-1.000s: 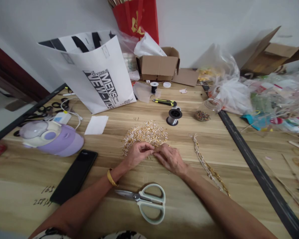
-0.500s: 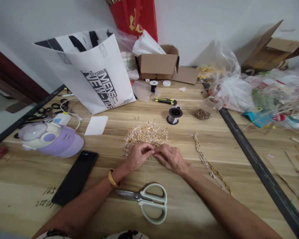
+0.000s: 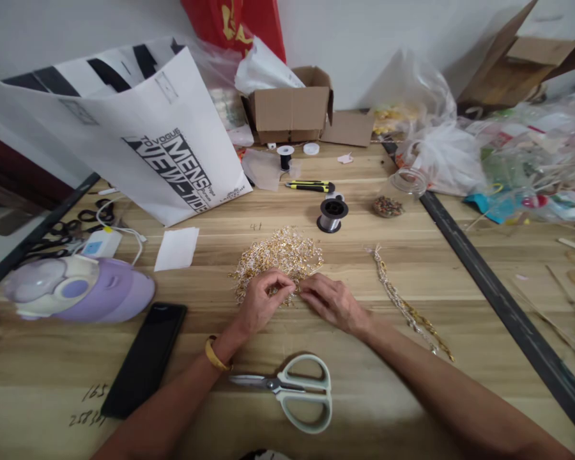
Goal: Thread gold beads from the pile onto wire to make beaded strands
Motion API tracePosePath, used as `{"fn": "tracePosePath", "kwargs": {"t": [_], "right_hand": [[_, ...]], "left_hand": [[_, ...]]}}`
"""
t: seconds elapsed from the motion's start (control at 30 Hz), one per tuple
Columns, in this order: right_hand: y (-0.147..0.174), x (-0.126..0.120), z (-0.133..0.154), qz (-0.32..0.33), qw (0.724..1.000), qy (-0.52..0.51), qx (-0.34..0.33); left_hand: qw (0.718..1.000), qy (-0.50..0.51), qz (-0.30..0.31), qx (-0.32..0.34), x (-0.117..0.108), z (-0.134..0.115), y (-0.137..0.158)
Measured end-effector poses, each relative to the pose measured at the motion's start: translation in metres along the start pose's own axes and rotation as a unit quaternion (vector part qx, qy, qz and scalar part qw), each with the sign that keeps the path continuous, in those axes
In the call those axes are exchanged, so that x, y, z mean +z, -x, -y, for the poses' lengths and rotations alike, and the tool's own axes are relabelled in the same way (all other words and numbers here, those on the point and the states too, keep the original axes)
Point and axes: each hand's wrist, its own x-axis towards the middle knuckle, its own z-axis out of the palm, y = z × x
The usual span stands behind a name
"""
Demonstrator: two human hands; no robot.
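Mid-bench, at the near edge of the gold bead pile point(image 3: 280, 255): left hand point(image 3: 263, 300) and right hand point(image 3: 333, 303) meet fingertip to fingertip, pinched closed on a small piece, too tiny to identify. Step looks like joining pieces; next calls for fine alignment. Scissors point(image 3: 292, 390) lie nearer the front edge.

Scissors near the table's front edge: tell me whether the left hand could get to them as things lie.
Probably yes. The scissors lie flat on bare wood just behind the left hand, nothing between, but its fingertips are pinching a piece at the gold pile.
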Motion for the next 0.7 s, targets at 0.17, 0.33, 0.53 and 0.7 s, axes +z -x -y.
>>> {"fn": "tracePosePath", "kwargs": {"t": [0.17, 0.33, 0.53, 0.7], "right_hand": [[-0.001, 0.001, 0.003, -0.003, 1.000, -0.022, 0.021], [-0.002, 0.001, 0.007, 0.005, 0.998, -0.040, 0.041], [-0.002, 0.000, 0.011, 0.001, 0.996, -0.054, 0.075], [-0.004, -0.001, 0.013, -0.012, 0.991, -0.081, 0.110]], "left_hand": [[1.000, -0.007, -0.006, -0.016, 0.000, -0.002, 0.000], [0.999, -0.054, -0.009, 0.002, 0.000, -0.001, 0.000], [0.999, -0.033, -0.016, 0.008, 0.002, -0.002, 0.001], [0.999, -0.016, -0.022, 0.023, 0.005, -0.002, 0.002]]}}
